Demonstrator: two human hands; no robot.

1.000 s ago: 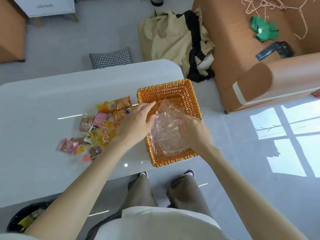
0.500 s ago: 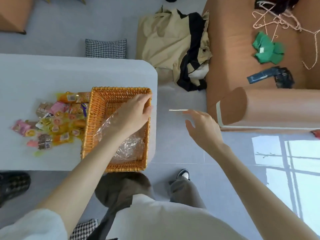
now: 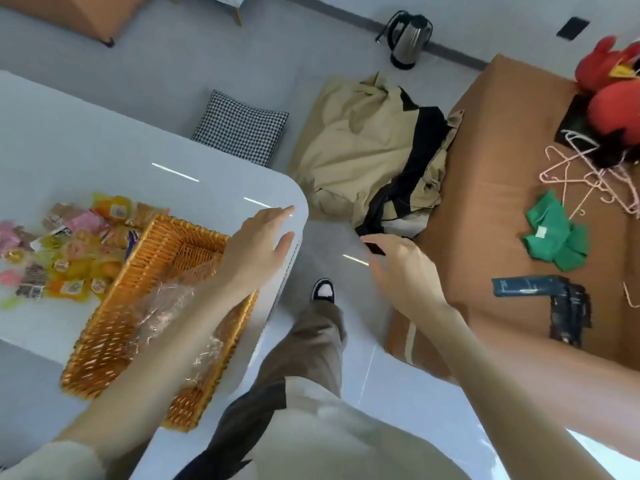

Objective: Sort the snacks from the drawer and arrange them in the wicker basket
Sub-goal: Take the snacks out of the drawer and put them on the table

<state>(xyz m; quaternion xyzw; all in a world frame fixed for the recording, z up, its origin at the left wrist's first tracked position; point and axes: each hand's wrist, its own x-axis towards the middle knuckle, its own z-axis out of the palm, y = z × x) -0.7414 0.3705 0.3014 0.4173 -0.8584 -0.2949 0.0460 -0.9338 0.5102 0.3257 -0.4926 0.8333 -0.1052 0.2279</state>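
An orange wicker basket [image 3: 104, 344] sits at the right end of the white table [image 3: 104, 157], with a crumpled clear plastic bag [image 3: 166, 306] lying inside it. A pile of small wrapped snacks [image 3: 65, 251] in yellow, pink and brown lies on the table just left of the basket. My left hand [image 3: 258, 245] hovers flat over the basket's far right corner, fingers spread, holding nothing. My right hand [image 3: 403, 268] is out over the floor between table and sofa, fingers apart and empty.
A brown sofa [image 3: 502, 216] stands to the right with green cloth [image 3: 554, 237], pink hangers [image 3: 588, 171], a dark hair dryer [image 3: 547, 292] and a red plush toy [image 3: 613, 88]. On the floor lie a beige garment [image 3: 367, 143], a checked cushion [image 3: 242, 128] and a kettle [image 3: 407, 39].
Both hands let go of the plastic bag, which now lies in the basket. My right hand swung off the table towards the sofa, my left hand slid to the basket's corner, and the view turned right.
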